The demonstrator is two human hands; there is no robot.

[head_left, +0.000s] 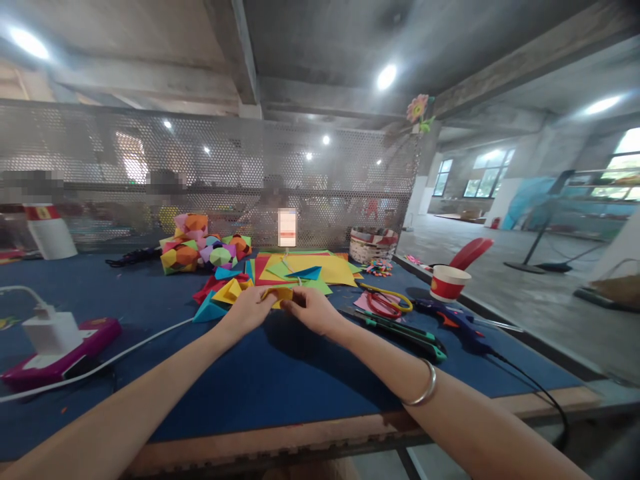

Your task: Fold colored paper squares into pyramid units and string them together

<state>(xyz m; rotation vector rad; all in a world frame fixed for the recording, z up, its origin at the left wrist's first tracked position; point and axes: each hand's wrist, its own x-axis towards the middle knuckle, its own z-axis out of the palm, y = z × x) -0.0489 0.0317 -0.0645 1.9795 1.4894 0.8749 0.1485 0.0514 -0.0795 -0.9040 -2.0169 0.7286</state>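
Observation:
A small folded piece of yellow paper (pixel 280 294) is pinched between both hands above the blue table. My left hand (pixel 249 307) grips its left end, fingers closed. On the right end, the fingers of my right hand (pixel 315 309) are closed too; a silver bangle circles that wrist. Just left of my hands lie folded paper pieces in yellow (pixel 231 291), blue and red. Behind them spreads a stack of coloured paper sheets (pixel 333 268), with a folded blue piece (pixel 306 273) on top. Finished-looking paper balls (pixel 220 253) of many colours are piled at the back left.
Right of my hands are scissors (pixel 407 299) with yellow and red handles, a green-black utility knife (pixel 415 339), a glue gun (pixel 457 325) and a paper cup (pixel 449 283). A woven basket (pixel 374 245) and lit phone (pixel 287 227) stand behind. A purple power strip (pixel 97 342) with a white cable sits left.

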